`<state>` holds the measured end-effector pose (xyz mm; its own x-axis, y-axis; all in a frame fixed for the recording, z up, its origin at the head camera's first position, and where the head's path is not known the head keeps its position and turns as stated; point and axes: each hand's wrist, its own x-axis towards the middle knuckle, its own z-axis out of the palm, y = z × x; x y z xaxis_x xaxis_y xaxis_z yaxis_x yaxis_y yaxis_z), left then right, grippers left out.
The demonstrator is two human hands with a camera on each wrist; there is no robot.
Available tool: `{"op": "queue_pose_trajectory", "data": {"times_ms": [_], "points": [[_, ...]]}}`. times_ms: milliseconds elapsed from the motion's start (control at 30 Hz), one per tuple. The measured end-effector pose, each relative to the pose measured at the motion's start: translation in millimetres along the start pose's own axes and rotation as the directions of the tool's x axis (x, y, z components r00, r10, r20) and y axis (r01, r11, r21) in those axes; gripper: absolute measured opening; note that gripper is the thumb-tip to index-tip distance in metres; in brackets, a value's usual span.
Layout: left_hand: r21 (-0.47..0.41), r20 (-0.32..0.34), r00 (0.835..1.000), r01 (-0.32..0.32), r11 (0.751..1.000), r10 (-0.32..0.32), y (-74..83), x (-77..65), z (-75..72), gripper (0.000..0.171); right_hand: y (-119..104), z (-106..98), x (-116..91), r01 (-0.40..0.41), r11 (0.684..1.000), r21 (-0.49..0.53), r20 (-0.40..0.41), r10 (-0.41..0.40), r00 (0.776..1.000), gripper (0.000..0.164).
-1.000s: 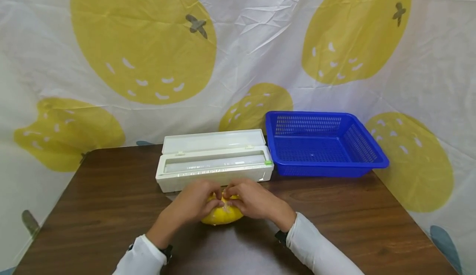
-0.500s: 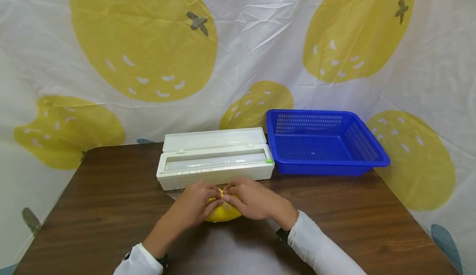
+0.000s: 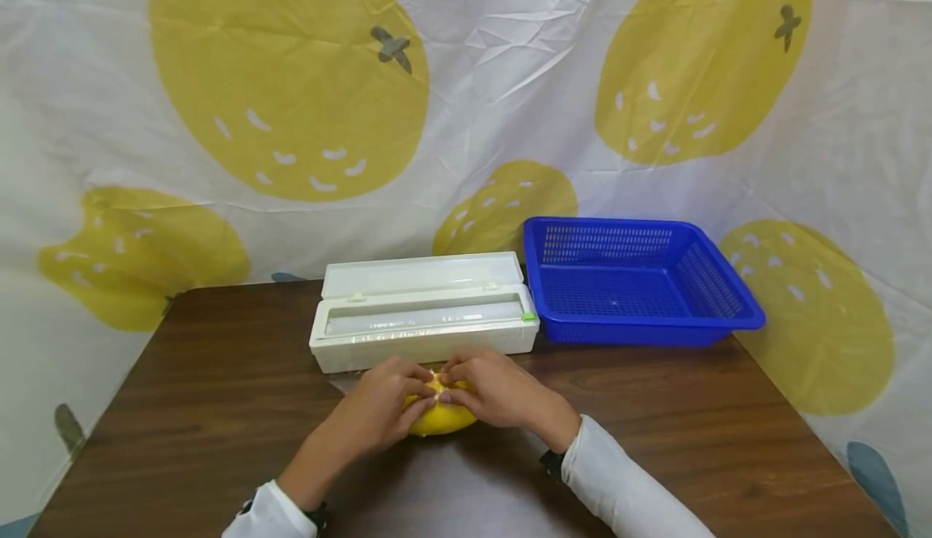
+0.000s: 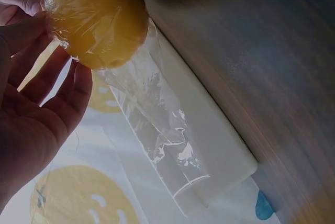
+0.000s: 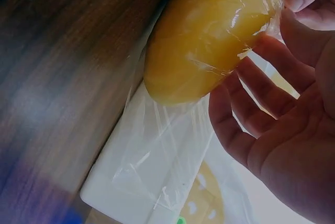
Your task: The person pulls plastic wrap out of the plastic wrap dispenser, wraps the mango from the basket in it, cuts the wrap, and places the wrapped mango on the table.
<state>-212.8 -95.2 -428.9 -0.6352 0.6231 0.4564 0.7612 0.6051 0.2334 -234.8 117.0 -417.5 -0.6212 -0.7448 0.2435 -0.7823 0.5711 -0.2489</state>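
A smooth yellow oblong fruit (image 3: 446, 420), covered in clear plastic wrap (image 4: 149, 96), lies on the table in front of a long white box. Both hands meet over its top. My left hand (image 3: 382, 400) pinches the gathered film there between thumb and fingers. Opposite it, my right hand (image 3: 498, 390) pinches the film as well, thumb towards me. In the left wrist view the wrap bunches in creases at the fingertips, and a loose sheet of it stretches from the fruit across the box front. The right wrist view shows film spreading out from the fruit's end too.
Behind the fruit stands the white wrap dispenser box (image 3: 429, 352), lid up, with a film roll (image 3: 429, 317) inside and a green slider (image 3: 528, 316) at its right end. A blue plastic basket (image 3: 648, 332) touches its right side. A fruit-print cloth (image 3: 495, 101) hangs behind the table.
Both hands stay at the top of the fruit, working the film with small finger movements. The right thumb lifts a little and then comes back down. Box and basket stay in place.
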Motion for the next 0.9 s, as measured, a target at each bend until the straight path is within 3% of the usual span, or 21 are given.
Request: {"op": "queue_pose_trajectory", "data": {"times_ms": [400, 767, 900], "points": [[0.031, 0.033, 0.998, -0.058, 0.998, 0.057, -1.2, -6.1, -3.9, 0.020, -1.6, 1.9, 1.6, -0.052, 0.997, 0.055, -0.055, 0.055, 0.997, 0.020], [0.030, -0.008, 0.997, -0.072, 0.997, 0.072, 0.0, -15.5, 3.8, 0.054, -4.5, 5.7, 2.8, -0.139, 0.990, 0.037, -0.061, 0.141, 0.988, 0.022], [0.066, -0.009, 0.998, -0.069, 0.995, 0.070, 2.3, -15.9, 5.6, 0.061, -3.7, 5.3, 1.9, -0.124, 0.991, 0.049, -0.048, 0.126, 0.991, 0.024]]}}
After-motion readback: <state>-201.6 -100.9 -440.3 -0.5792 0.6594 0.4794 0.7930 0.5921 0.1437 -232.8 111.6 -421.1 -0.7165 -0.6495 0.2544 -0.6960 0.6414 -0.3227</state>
